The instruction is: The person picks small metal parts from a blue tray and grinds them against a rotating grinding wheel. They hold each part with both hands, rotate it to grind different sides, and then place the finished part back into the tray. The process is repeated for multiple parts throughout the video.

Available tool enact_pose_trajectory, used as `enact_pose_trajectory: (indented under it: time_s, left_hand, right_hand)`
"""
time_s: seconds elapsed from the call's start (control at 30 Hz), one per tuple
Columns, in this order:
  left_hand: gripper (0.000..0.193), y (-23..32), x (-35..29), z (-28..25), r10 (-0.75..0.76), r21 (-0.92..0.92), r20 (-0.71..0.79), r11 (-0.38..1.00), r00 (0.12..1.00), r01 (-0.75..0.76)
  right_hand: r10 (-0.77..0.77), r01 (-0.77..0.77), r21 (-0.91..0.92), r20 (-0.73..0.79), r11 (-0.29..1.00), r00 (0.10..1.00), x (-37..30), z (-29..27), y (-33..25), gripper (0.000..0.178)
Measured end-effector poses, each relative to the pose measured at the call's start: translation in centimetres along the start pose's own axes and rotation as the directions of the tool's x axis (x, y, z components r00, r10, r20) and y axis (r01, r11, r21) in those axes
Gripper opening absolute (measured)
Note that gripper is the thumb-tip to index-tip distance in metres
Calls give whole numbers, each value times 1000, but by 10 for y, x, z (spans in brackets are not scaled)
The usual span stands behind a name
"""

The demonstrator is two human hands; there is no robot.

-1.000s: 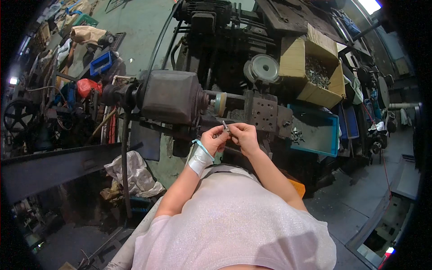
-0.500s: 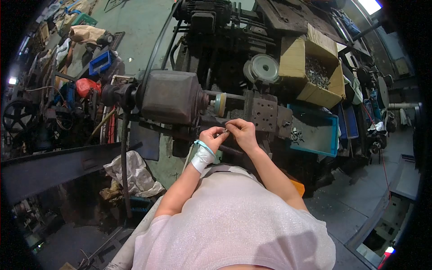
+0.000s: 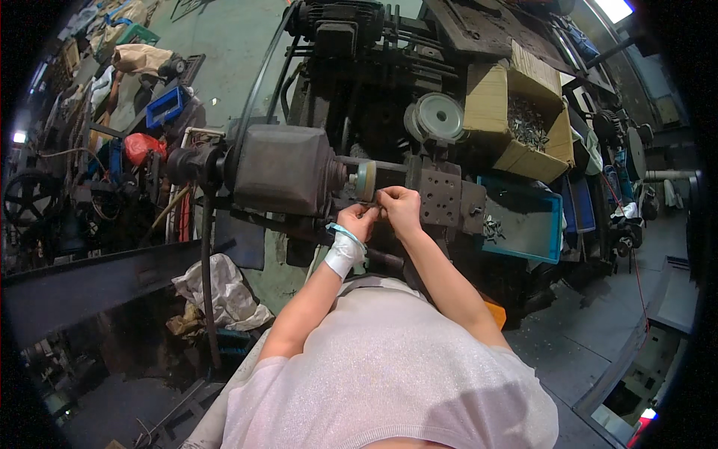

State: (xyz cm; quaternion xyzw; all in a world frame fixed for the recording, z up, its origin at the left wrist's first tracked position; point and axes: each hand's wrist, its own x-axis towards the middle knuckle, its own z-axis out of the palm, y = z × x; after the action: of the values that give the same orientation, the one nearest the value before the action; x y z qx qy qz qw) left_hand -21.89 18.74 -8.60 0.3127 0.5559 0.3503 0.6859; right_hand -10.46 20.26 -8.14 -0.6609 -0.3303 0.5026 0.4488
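Observation:
My left hand (image 3: 357, 221) and my right hand (image 3: 401, 209) meet with pinched fingertips just below a small grinding wheel (image 3: 366, 181). The wheel has a tan and pale green rim and sits on the shaft of a dark, boxy spindle housing (image 3: 280, 169). Whatever lies between my fingers is tiny and mostly hidden by them. A white wrap and a light blue band circle my left wrist. To the right of my right hand stands a dark metal block (image 3: 440, 191) with several drilled holes.
A cardboard box (image 3: 486, 108) of small metal pieces stands at the far right. Beside the block, a teal tray (image 3: 555, 224) holds a little pile of metal pieces (image 3: 493, 229). A pale round pulley (image 3: 440, 117) sits behind. A white sack (image 3: 217, 288) lies at left.
Both hands have moved forward and slightly closer to the grinding wheel, fingertips still together. The left forearm has shifted a little to the right.

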Motion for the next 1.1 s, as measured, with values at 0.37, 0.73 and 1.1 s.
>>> enact_pose_trajectory:
  time_s: [0.37, 0.73, 1.1]
  left_hand:
    - [20, -9, 8, -1, -13, -107, -15, 994, 1000, 12]
    - [19, -1, -1, -2, 53, -9, -8, 999, 999, -53]
    - [23, 4, -14, -18, -158, -323, 339, 906, 927, 273]
  right_hand:
    - [0, 4, 74, -51, 997, 999, 6, 10, 11, 9]
    - [4, -7, 235, 11, 972, 1000, 0, 7, 7, 9]
    - [18, -86, 368, 184, 926, 983, -23, -13, -6, 13]
